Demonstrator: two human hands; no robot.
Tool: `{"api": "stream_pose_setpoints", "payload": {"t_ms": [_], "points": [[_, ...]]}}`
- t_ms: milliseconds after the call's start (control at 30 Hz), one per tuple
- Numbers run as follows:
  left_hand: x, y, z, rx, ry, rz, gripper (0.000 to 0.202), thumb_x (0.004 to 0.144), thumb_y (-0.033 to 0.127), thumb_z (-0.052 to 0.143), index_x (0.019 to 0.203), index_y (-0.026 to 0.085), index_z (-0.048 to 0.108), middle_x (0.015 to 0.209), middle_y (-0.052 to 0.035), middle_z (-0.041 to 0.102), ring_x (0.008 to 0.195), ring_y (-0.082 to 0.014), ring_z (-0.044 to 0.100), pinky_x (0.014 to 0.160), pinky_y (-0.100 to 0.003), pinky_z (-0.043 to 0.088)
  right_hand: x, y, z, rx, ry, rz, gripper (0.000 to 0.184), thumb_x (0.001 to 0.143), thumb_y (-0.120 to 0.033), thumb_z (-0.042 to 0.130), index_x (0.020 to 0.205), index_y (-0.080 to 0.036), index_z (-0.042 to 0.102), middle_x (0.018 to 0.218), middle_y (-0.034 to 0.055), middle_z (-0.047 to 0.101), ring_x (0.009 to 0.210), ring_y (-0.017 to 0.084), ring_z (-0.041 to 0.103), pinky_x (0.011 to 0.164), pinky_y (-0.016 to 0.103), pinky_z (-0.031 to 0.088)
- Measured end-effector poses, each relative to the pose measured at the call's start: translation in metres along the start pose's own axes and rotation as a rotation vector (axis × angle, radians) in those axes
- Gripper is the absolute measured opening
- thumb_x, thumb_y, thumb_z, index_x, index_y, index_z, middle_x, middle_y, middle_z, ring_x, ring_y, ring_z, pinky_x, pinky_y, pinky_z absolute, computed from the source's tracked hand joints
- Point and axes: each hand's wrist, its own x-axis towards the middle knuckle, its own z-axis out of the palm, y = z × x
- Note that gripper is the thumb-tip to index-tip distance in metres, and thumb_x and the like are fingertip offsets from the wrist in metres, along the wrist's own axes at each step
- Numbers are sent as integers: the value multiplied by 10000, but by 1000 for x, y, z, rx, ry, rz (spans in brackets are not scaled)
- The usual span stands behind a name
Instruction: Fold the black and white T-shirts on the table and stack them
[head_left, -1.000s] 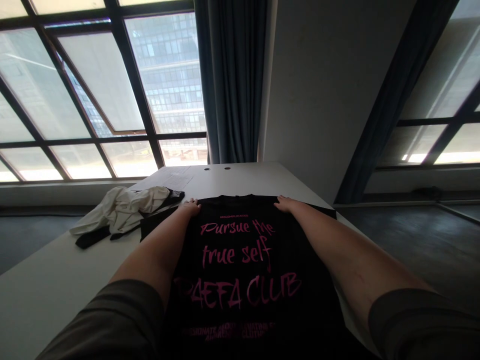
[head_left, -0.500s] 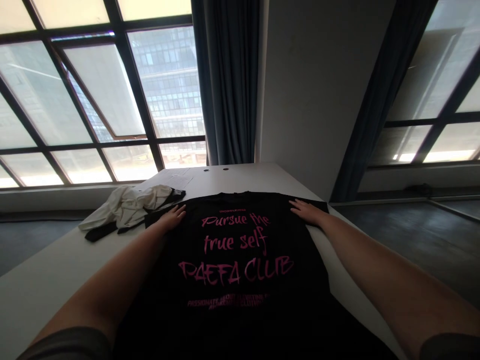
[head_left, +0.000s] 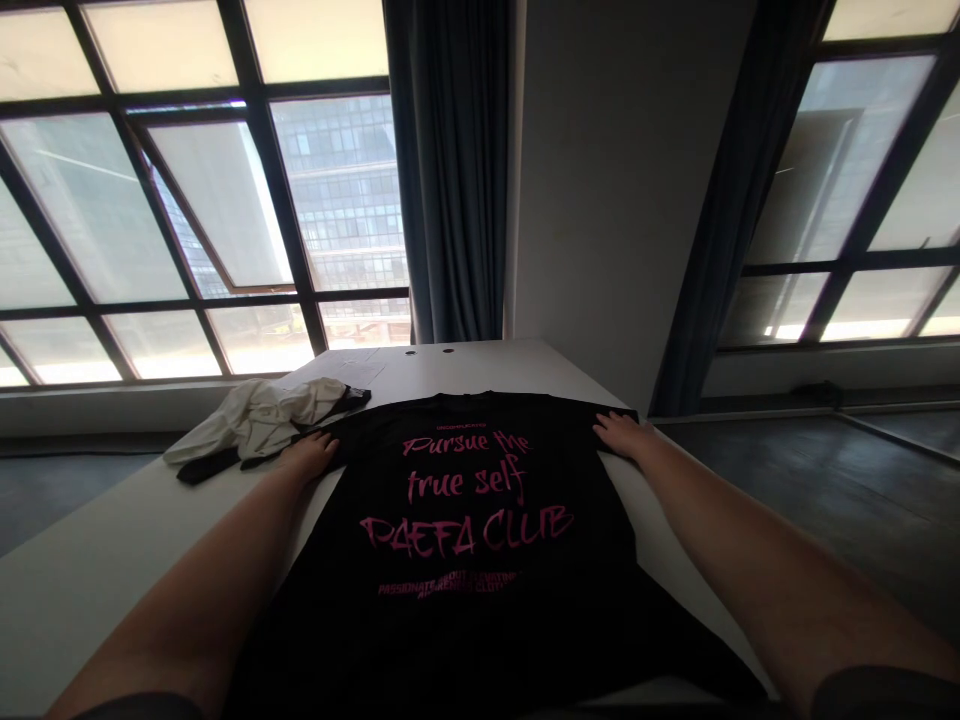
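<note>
A black T-shirt with pink lettering lies spread on the white table, its collar toward the far end. My left hand rests at the shirt's left sleeve, fingers stretched out and pointing inward. On the opposite sleeve lies my right hand, flat with its fingers apart. Neither hand grips the cloth. Just beyond my left hand is a crumpled white and black garment.
Two dark round spots mark the table's far end, near some pale sheets. Behind it stand a dark blue curtain, a grey pillar and large windows. Grey floor shows at the right.
Both hands have slid outward along the shirt toward the sleeve ends. The left sleeve shows more fully spread, and the view has tilted up slightly.
</note>
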Motion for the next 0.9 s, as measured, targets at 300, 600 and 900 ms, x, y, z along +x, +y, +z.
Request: {"api": "stream_pose_setpoints", "payload": {"t_ms": [300, 600, 900], "points": [[-6, 89, -26, -133, 91, 445, 450, 1054, 469, 402, 1259, 258, 743, 1372, -70, 695, 1252, -265, 652, 1121, -406, 465, -67, -91, -51, 288, 45, -859, 458, 1024, -429, 488, 1360, -204, 703, 1434, 127, 647, 1348, 281, 589, 1197, 430, 416], [-88, 201, -74, -263, -344, 975, 405, 905, 567, 731, 1183, 276, 683, 1156, -37, 715, 982, -233, 703, 867, -330, 540, -160, -179, -74, 201, -143, -1124, 333, 939, -468, 696, 1125, -192, 713, 1106, 106, 698, 991, 263, 671, 907, 392, 540], [-99, 226, -73, -61, -343, 912, 149, 1045, 306, 496, 978, 236, 609, 1068, -72, 742, 939, -241, 717, 815, -343, 513, -169, -187, -80, 101, -209, -1138, 144, 1004, -226, 531, 1012, -188, 670, 1044, 108, 723, 942, 245, 673, 880, 368, 519]]}}
